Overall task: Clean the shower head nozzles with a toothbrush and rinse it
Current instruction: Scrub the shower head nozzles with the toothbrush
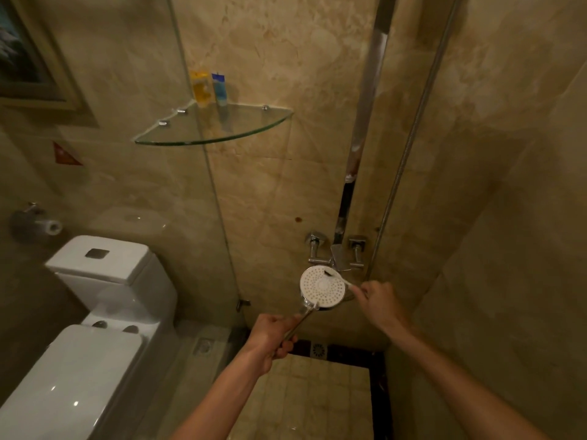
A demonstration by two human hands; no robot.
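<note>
The round white shower head (320, 289) faces me, its nozzle plate dotted with holes. My left hand (270, 338) grips its chrome handle (298, 322) from below. A white toothbrush (340, 278) lies across the upper right of the plate, its dark bristle end touching the nozzles near the top. My right hand (379, 301) pinches the toothbrush's handle just right of the head.
The chrome mixer tap (336, 255) sits on the wall right behind the shower head, with the riser pipe (365, 122) and hose (409, 144) above. A glass corner shelf (222, 128) holds two small bottles. A glass partition (203, 154) separates the toilet (101, 296) at left. Floor drain (318, 349) lies below.
</note>
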